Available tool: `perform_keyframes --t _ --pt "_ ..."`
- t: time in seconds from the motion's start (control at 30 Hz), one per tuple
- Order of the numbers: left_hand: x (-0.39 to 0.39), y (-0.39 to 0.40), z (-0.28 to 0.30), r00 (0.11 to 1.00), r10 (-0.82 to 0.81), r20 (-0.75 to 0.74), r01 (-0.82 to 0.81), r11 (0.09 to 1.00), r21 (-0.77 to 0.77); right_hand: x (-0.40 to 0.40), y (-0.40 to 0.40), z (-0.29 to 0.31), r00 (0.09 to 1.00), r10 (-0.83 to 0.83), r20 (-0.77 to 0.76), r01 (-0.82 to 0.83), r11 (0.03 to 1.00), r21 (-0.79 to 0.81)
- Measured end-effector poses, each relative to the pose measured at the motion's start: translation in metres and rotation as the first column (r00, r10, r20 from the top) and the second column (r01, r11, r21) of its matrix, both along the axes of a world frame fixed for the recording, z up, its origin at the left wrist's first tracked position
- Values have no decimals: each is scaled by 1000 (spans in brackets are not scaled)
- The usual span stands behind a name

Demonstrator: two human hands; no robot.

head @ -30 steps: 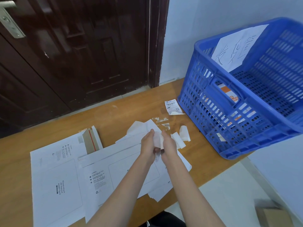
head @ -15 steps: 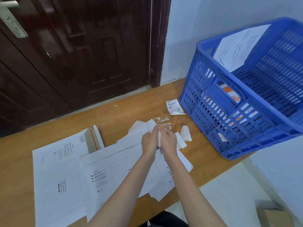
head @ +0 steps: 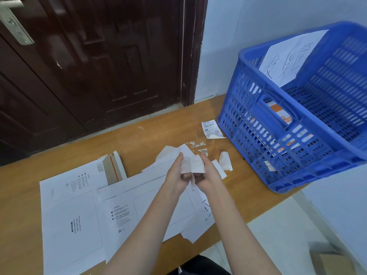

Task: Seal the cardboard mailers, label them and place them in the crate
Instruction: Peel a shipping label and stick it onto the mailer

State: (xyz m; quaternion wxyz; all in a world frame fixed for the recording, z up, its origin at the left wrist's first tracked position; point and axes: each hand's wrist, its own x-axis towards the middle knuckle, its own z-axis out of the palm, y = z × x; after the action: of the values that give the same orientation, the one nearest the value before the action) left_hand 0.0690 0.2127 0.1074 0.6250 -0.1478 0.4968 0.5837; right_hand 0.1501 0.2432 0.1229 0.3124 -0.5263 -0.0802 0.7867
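Observation:
Two flat white cardboard mailers lie side by side on the wooden table [head: 19,185]: one at the left [head: 67,215] with its brown flap raised, one in the middle [head: 123,207] under my forearms. My left hand [head: 176,173] and my right hand [head: 208,173] meet above the middle mailer and pinch a small white label sheet [head: 193,165] between them, its backing strip hanging down. The blue plastic crate [head: 297,120] stands at the right, tilted, with orange-and-white mailers inside.
A printed shipping label [head: 210,129] lies near the crate's left wall. Torn white backing scraps [head: 225,160] litter the table beyond my hands. A handwritten paper sheet [head: 288,56] hangs inside the crate. A dark wooden door stands behind the table; a cardboard box [head: 333,262] sits on the floor.
Both hands stayed together over the middle mailer and worked the label sheet; it now shows wider between the fingers with a strip dangling below.

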Motion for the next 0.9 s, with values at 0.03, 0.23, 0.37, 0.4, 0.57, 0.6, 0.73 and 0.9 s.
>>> perform_keyframes --t 0.03,0.23,0.37,0.4,0.57,0.6,0.73,0.9 --pt "0 -1 2 1000 20 20 -20 1000 5 1 0 -2 1000 -10 -30 10 1000 -28" --pt "-7 -2 -5 996 -32 -81 25 996 -88 13 3 -6 988 -34 -150 18 994 -105" --pt "-8 0 -7 938 -191 -290 155 978 -143 12 5 -5 976 212 -47 -213 977 -14" --pt "-6 0 -7 920 -218 -325 176 972 -153 9 3 -6 963 271 13 -271 962 14" --pt "-6 2 -3 867 -286 -409 218 954 -204 -3 -5 -13 989 111 98 -110 994 -18" --pt "-7 2 -2 871 -285 -400 224 955 -193 -3 -6 -12 995 70 70 -67 997 -40" --pt "-11 -3 -1 931 -215 -296 194 976 -98 -1 -3 -13 999 29 -15 -30 994 -108" --pt "-10 -8 7 1000 10 -29 -11 1000 -26 -2 -6 -10 995 -85 -46 74 977 -201"
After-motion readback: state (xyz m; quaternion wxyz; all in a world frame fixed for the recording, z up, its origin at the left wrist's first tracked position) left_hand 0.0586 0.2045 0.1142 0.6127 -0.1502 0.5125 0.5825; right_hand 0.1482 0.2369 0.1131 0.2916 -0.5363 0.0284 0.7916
